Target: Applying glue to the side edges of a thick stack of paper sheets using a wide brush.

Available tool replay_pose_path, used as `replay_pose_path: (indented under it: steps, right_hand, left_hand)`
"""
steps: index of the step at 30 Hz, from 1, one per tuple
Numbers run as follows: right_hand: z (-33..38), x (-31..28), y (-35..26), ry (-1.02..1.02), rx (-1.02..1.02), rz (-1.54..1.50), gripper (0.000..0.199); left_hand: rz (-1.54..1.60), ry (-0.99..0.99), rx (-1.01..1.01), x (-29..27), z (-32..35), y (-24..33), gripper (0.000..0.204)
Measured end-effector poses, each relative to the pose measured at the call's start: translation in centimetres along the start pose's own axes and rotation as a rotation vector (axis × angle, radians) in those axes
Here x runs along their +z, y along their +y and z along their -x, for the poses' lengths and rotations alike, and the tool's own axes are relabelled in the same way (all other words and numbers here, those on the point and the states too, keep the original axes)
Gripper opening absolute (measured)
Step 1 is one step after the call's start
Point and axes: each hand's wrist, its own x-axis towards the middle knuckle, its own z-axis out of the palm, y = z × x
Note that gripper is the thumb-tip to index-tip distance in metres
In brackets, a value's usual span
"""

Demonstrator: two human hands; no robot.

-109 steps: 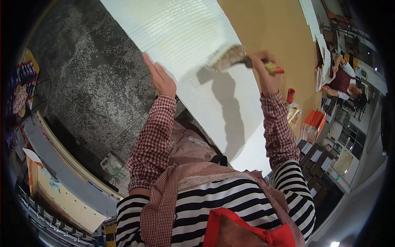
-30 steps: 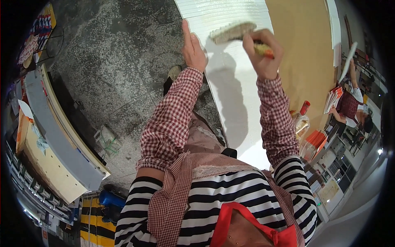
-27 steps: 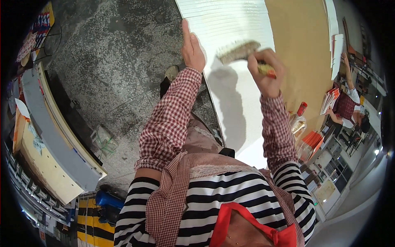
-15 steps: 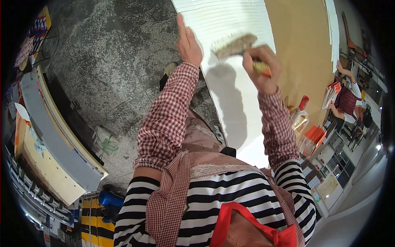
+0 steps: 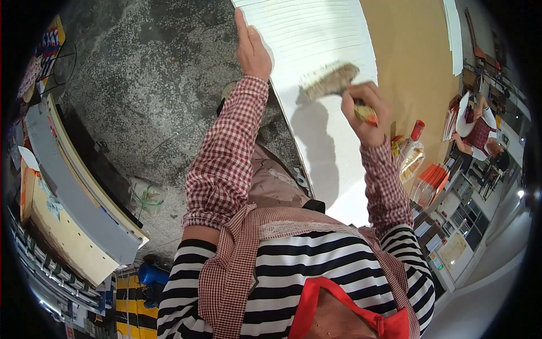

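Note:
A wide flat brush [image 5: 329,81] with pale, whitish-coated bristles is gripped in my right hand [image 5: 370,116], its multicoloured handle showing between the fingers. It is over a stack of white sheets [image 5: 310,28] whose far part shows many close, parallel edges like overlapped layers. The near part of the sheets looks smooth and carries my arm's shadow. Whether the bristles touch the paper, I cannot tell. Against the left edge of the sheets lies my left hand [image 5: 254,56], fingers stretched out, holding nothing.
Brown board [image 5: 401,68] covers the table right of the sheets. On it are a red-capped clear bottle [image 5: 415,144] and orange-edged papers [image 5: 430,182]. Another person [image 5: 480,130] works at the far right. A curved grey-topped bench [image 5: 73,181] stands at left on the speckled floor [image 5: 152,85].
The brush and my right hand have come nearer to me and slightly right. My left hand sits a little farther up along the edge. The other person's raised arm has drawn in.

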Motion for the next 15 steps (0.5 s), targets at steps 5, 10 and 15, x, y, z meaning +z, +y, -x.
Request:
replay_pose_path:
  steps: [5, 10, 15]
  right_hand:
    - [-0.7, -0.7, -0.1, 0.126, -0.066, -0.031, 0.007]
    - [-3.1, 2.0, 0.3, 0.154, -0.146, -0.043, 0.007]
    - [3.7, -0.6, -0.6, 0.041, -0.014, 0.005, 0.008]
  left_hand:
    - [-0.029, 0.248, 0.025, 0.3, 3.8, 0.3, 0.057]
    - [-0.066, 0.105, 0.085, 0.9, 12.4, -0.2, 0.056]
    - [-0.06, 0.039, 0.119, 1.7, 13.5, -1.7, 0.054]
